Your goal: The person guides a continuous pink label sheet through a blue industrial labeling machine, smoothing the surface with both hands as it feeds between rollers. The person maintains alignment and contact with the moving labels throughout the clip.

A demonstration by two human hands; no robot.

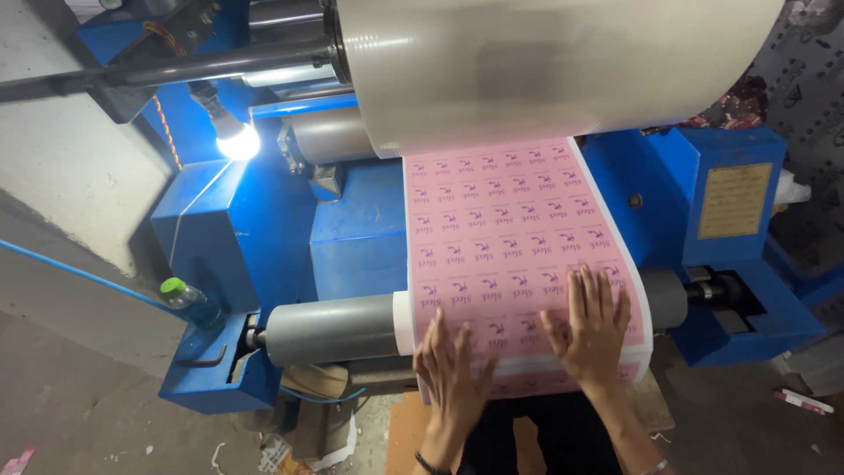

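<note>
A pink printed sheet with rows of small purple marks runs down from under a large roll of clear film and curves over a grey roller. My left hand lies flat on the sheet's lower left part, fingers spread. My right hand presses flat on the lower right part, fingers apart. Neither hand grips anything.
The blue machine frame surrounds the rollers. A lit bulb hangs at upper left. A bottle with a green cap stands on the left bracket. A yellow plate is on the right housing. Scraps lie on the concrete floor.
</note>
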